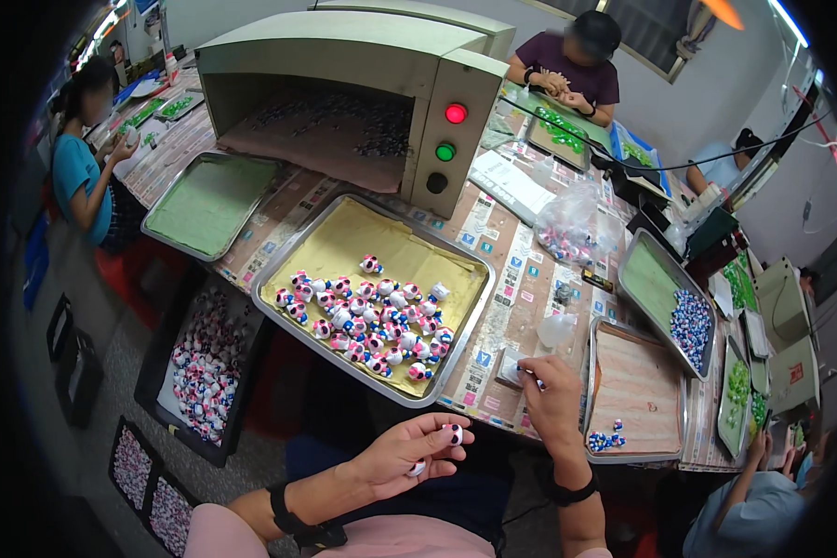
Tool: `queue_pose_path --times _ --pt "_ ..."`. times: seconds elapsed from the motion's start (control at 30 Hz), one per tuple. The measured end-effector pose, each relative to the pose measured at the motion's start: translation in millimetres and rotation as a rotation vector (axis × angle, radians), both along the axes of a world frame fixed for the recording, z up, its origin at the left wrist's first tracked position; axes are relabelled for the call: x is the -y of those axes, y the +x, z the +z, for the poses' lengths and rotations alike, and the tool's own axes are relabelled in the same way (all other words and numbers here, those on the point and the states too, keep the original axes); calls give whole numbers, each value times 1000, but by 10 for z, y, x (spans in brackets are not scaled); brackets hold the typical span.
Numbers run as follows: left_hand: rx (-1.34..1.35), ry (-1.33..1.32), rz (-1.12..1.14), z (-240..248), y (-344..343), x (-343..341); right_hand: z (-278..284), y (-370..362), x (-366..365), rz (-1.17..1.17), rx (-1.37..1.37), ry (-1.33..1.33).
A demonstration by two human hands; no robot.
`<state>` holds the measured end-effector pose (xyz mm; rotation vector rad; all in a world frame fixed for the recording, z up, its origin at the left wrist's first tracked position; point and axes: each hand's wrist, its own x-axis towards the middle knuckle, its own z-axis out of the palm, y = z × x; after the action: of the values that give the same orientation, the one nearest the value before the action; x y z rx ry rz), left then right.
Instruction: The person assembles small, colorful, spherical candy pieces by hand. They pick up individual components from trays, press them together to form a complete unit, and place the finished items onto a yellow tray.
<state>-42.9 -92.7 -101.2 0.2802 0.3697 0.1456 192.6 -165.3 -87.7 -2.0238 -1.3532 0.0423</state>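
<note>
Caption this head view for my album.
Left hand holds a small painted figure; right hand rests beside a metal tray.

White, pink and blue figurines [372, 321] lie on a yellow-lined tray [456, 346]; far lamps [455, 113] glow red and green.

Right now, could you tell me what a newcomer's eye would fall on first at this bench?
Probably the metal tray at the centre, its yellow liner crowded with small pink-and-white figurines. Behind it stands a beige tunnel machine with a lit red lamp. In the foreground the left hand pinches one figurine, while the right hand rests at the table edge on a small white block.
</note>
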Motion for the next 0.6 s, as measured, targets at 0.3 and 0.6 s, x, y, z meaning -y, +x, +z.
queue_pose_path --times 0.3,0.6 --pt "16 21 6 -47 27 1 6 -14 23 -40 -78 22" --pt "-35 74 60 -66 126 33 257 -379 306 49 -571 82"
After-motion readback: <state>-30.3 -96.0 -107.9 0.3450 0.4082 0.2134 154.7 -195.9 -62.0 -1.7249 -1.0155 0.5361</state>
